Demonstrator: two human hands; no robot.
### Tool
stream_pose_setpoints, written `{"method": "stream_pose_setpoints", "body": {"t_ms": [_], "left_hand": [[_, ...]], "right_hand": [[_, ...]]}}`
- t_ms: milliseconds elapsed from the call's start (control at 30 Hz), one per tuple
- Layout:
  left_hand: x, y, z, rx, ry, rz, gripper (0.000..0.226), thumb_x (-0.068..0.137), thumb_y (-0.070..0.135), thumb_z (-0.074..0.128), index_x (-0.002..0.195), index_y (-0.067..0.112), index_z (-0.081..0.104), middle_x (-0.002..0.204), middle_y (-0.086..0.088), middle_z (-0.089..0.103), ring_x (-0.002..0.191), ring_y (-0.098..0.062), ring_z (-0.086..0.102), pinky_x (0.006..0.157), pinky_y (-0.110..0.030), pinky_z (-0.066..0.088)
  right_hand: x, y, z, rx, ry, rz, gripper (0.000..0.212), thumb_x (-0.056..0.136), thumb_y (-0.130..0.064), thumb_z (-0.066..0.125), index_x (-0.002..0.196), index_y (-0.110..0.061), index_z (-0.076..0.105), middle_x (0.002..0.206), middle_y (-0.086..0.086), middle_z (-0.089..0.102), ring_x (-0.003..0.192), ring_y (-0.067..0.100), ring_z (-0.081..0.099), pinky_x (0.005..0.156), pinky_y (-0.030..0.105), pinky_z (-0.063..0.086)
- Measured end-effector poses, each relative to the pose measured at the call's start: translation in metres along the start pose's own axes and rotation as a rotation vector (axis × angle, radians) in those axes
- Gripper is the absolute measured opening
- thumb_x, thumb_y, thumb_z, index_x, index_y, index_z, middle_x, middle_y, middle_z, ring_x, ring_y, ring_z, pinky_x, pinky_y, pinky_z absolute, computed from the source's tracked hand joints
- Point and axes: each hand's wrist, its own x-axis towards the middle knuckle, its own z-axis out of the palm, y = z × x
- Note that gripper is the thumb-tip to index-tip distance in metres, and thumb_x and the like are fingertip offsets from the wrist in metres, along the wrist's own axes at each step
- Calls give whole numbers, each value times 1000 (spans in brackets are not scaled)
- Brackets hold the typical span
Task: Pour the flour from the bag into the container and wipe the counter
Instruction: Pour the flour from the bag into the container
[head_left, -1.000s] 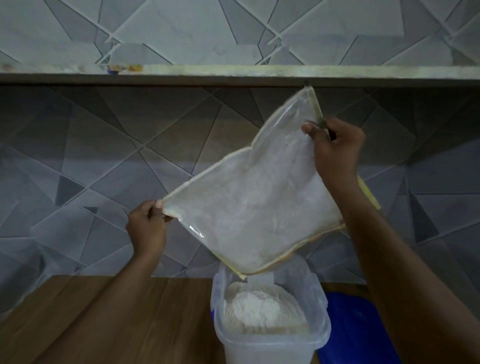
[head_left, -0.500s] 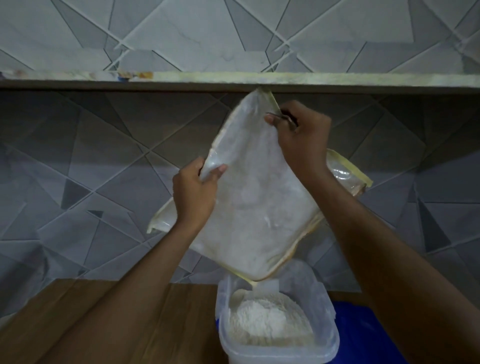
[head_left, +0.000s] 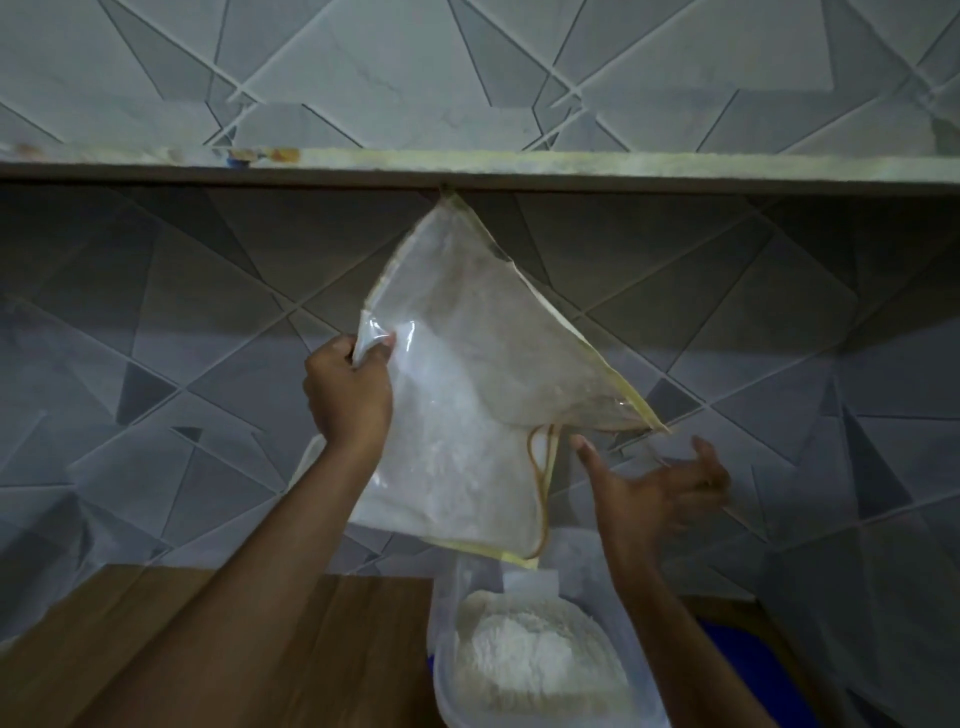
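Observation:
A clear plastic flour bag (head_left: 467, 395) with yellowish seams hangs tilted above a translucent plastic container (head_left: 582, 566). White flour dusts the bag's inside, and its lowest corner points down at the container's mouth. A mound of flour (head_left: 530, 654) lies in the container. My left hand (head_left: 348, 389) grips the bag's left edge, fingers curled round the plastic. My right hand (head_left: 660, 483) is off the bag, just below its right corner, fingers spread and blurred by motion.
The container stands on a wooden counter (head_left: 218, 649) against a grey geometric tiled wall. A blue object (head_left: 743, 670) lies behind my right forearm. A pale ledge (head_left: 519, 163) runs across the wall just above the bag's top corner.
My right hand let go of the bag's top edge and dropped below its right corner. My left hand shifted its grip along the left edge, and the bag swung more upright.

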Motion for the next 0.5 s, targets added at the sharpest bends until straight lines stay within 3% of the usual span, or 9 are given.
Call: {"method": "stream_pose_setpoints", "body": {"t_ms": [33,100,167,200,233,300,333,400,500], "left_hand": [[3,-3,-4,2,8,-16,38,79,41,76,69,6,64,52,4,52,52,-22,49,62,-42,54],[7,-11,-13,-22,10,-60,42,79,39,77,67,3,60,49,6,43,51,-22,41,58,-36,46],[10,-17,-23,-71,2,-117,42,78,38,77,60,5,58,48,7,38,51,-19,36,57,-33,38],[11,-20,-29,-101,1,-151,41,77,37,77,55,9,58,47,9,38,51,-18,36,56,-32,37],[13,-21,-34,-125,5,-185,39,77,35,78,52,13,59,46,10,40,51,-17,39,56,-32,38],[20,-28,-49,-143,26,-243,37,77,33,80,51,15,61,50,8,49,53,-18,48,56,-32,43],[24,-32,-57,-138,36,-268,35,76,34,81,54,15,63,55,4,53,55,-19,52,58,-33,45],[32,-43,-79,-118,61,-298,33,75,35,82,60,12,64,63,-1,57,59,-21,57,61,-35,49],[38,-67,-114,-49,111,-358,37,76,33,82,58,12,58,60,1,55,60,-23,56,65,-34,49]], "right_hand": [[2,5,7,30,-28,49,125,46,-67,91,144,-15,31,146,20,36,130,35,43,103,50,47],[10,9,20,227,-280,200,127,47,-64,93,147,-21,28,148,15,43,130,32,51,106,49,48],[14,13,42,411,-565,356,122,46,-57,96,144,-18,36,136,8,58,117,23,63,98,44,54],[12,11,51,449,-628,379,117,46,-51,99,142,-18,41,130,4,62,112,18,66,96,41,56],[9,14,62,472,-643,349,109,47,-45,100,138,-20,47,125,-2,66,110,13,67,96,37,56],[2,20,75,471,-736,202,73,58,-31,98,121,-26,61,109,-12,73,99,0,70,87,22,58],[-3,21,78,446,-797,127,60,66,-25,95,116,-25,64,106,-12,75,97,2,71,82,18,58],[-13,19,81,450,-776,-33,56,77,-21,86,124,-10,59,118,0,71,109,19,69,88,31,58],[-31,-2,85,543,-834,-90,49,70,-20,77,112,1,61,101,-4,70,91,10,67,80,34,54]]}}
